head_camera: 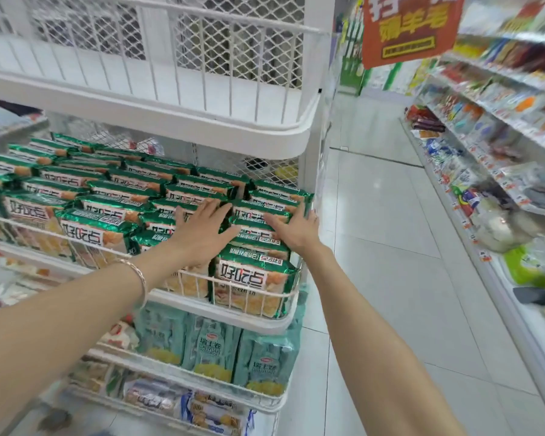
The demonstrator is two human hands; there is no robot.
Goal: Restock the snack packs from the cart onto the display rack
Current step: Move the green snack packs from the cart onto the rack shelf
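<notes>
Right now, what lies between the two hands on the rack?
In the head view, only green snack packs lie between the left hand and the right hand. Both hands rest flat on the packs in the white rack.

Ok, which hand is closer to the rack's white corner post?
Right. The right hand rests on the green packs right beside the corner post; the left hand lies flat further left.
</notes>
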